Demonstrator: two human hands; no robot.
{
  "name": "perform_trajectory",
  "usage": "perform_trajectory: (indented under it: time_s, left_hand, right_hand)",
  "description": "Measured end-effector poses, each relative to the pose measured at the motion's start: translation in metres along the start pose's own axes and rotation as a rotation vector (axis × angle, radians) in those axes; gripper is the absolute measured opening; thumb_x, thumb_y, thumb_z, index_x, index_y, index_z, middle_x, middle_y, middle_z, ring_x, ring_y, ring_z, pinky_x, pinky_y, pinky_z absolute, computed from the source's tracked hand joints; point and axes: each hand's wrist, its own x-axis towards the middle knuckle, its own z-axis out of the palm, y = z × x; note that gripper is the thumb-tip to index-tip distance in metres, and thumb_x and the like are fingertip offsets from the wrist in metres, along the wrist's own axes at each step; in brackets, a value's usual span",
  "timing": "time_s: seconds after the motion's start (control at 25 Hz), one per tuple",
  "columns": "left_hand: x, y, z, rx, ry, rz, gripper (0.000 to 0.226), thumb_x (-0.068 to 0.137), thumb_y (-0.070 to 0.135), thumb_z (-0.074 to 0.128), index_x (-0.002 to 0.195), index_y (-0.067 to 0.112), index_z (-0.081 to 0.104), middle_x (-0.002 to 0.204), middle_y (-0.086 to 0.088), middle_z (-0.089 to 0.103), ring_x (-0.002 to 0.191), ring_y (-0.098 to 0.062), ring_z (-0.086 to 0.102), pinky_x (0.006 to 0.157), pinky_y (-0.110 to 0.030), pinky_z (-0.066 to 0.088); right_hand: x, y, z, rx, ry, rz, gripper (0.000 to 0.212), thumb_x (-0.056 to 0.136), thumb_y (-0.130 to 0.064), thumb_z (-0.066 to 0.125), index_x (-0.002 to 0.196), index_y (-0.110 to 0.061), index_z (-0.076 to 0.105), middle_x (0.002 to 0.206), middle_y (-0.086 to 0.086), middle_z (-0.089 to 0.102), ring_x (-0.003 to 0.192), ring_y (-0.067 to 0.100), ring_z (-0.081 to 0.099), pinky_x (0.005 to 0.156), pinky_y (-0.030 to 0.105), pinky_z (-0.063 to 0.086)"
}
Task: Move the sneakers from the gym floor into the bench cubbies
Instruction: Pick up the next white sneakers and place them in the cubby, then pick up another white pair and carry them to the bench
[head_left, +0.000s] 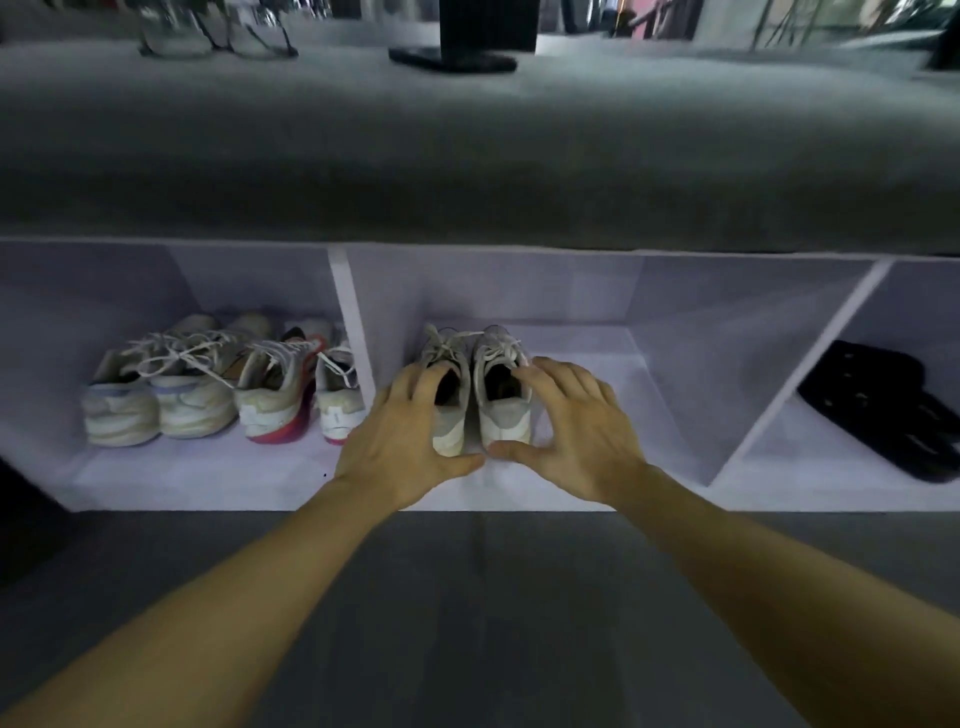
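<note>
Resting in the white middle cubby (597, 364), the grey laced sneaker pair (480, 395) is held by curled left hand (400, 447) and right hand (576, 431) fingers. Four pale sneakers (218, 395) fill the left cubby (78, 312); any remaining floor sneakers seemingly lie outside view.

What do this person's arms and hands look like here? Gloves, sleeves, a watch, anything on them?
Both are bare. The left hand and right hand wear no gloves, and no rings show on the fingers in view. Neither wrist carries a watch or band. Both forearms are uncovered as far as the picture's edge, so no sleeve shows.
</note>
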Motion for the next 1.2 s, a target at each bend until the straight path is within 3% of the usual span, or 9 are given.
perform_trajectory:
  time_s: [0.2, 0.4, 0.56, 0.88, 1.04, 1.2]
  left_hand:
    - [-0.058, 0.048, -0.073, 0.028, 0.094, 0.107, 0.095, 0.057, 0.067, 0.074, 0.135, 0.029, 0.034, 0.136, 0.006, 0.041, 0.124, -0.021, 0.041, 0.095, -0.044, 0.045]
    - [-0.046, 0.121, -0.226, 0.157, 0.28, 0.152, 0.099, 0.061, 0.069, 0.071, 0.142, 0.03, 0.027, 0.144, 0.005, 0.034, 0.129, -0.023, 0.035, 0.099, -0.047, 0.043]
    - [-0.028, 0.203, -0.391, 0.214, 0.322, 0.153, 0.097, 0.061, 0.073, 0.067, 0.141, 0.036, 0.027, 0.144, 0.01, 0.033, 0.131, -0.021, 0.034, 0.104, -0.047, 0.039]
    - [-0.06, 0.433, -0.795, 0.336, 0.481, 0.183, 0.103, 0.058, 0.078, 0.065, 0.143, 0.038, 0.023, 0.151, 0.008, 0.023, 0.136, -0.023, 0.026, 0.104, -0.053, 0.037]
    - [-0.094, 0.517, -0.922, 0.375, 0.526, 0.19, 0.104, 0.057, 0.081, 0.062, 0.143, 0.037, 0.022, 0.152, 0.008, 0.021, 0.137, -0.021, 0.028, 0.102, -0.049, 0.039]
    - [-0.129, 0.566, -0.985, 0.401, 0.494, 0.147, 0.103, 0.058, 0.085, 0.055, 0.144, 0.038, 0.02, 0.153, 0.011, 0.019, 0.138, -0.018, 0.029, 0.102, -0.049, 0.039]
  right_hand:
    - [-0.052, -0.028, -0.076, -0.088, 0.108, -0.07, 0.085, 0.068, -0.078, 0.054, 0.136, -0.029, 0.04, 0.141, -0.003, 0.043, 0.128, 0.024, 0.038, 0.105, 0.042, 0.029]
    - [-0.002, -0.064, -0.226, -0.146, 0.312, -0.164, 0.085, 0.073, -0.079, 0.047, 0.139, -0.027, 0.038, 0.138, -0.003, 0.044, 0.128, 0.023, 0.036, 0.104, 0.042, 0.025]
    - [0.058, -0.106, -0.391, -0.159, 0.373, -0.189, 0.084, 0.073, -0.079, 0.046, 0.141, -0.031, 0.032, 0.144, -0.005, 0.037, 0.132, 0.023, 0.03, 0.105, 0.043, 0.021]
    - [0.097, -0.246, -0.833, -0.137, 0.496, -0.218, 0.09, 0.07, -0.083, 0.045, 0.142, -0.033, 0.026, 0.148, -0.005, 0.032, 0.133, 0.023, 0.028, 0.106, 0.047, 0.022]
    - [0.076, -0.291, -1.001, -0.121, 0.515, -0.224, 0.089, 0.071, -0.081, 0.047, 0.143, -0.033, 0.025, 0.148, -0.005, 0.032, 0.134, 0.023, 0.029, 0.108, 0.048, 0.022]
    - [0.048, -0.316, -1.078, -0.137, 0.431, -0.237, 0.088, 0.074, -0.078, 0.047, 0.144, -0.031, 0.024, 0.151, -0.003, 0.029, 0.135, 0.022, 0.028, 0.109, 0.044, 0.021]
